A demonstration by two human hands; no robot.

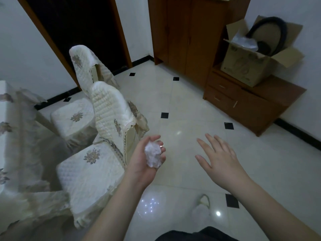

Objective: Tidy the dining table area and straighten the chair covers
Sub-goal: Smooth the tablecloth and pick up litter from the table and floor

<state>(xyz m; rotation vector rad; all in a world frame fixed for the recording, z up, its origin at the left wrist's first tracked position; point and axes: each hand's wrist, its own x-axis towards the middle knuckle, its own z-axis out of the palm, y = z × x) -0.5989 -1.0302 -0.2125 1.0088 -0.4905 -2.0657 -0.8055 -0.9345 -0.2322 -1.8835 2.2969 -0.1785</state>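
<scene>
**Crumpled wad in hand beside the covered chairs**

Our left hand [147, 157] curls its fingers around a crumpled white wad [152, 154], just right of the near chair cover [111, 115]. Our right hand [218, 157] hovers, fingers spread. Farther right, an open cardboard box [246, 66] holds a dark hoop and plastic, contents unclear.

I can read no text, label, brand or number anywhere. The cardboard box [246, 66] on the wooden cabinet [251, 103] carries faint printed marks on its front, a pale drawing and a small dark logo near the bottom corner, but they are too blurred to make out.
</scene>
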